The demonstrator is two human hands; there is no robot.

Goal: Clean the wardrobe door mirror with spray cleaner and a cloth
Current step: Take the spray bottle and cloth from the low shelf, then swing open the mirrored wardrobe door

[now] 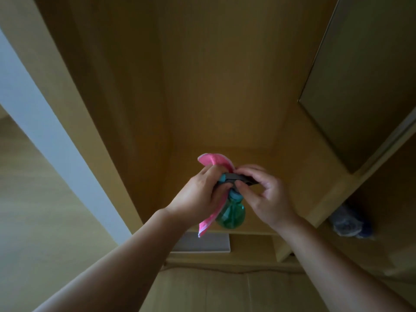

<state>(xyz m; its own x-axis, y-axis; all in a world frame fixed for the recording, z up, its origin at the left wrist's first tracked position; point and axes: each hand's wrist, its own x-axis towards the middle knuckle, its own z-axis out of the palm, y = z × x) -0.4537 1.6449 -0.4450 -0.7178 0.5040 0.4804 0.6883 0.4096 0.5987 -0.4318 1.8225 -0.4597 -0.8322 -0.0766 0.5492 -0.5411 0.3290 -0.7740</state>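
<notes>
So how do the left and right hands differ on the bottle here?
The left hand wraps round the neck of the bottle; the right hand only pinches the dark spray head on top. The left hand also holds the pink cloth against the bottle; the right hand holds no cloth. Both are raised on the same bottle.

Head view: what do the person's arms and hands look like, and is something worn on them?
Both are bare. The left hand and the right hand wear no gloves, and no ring, watch or bracelet shows. The left forearm and the right forearm have no sleeves as far as the picture's lower edge.
</notes>
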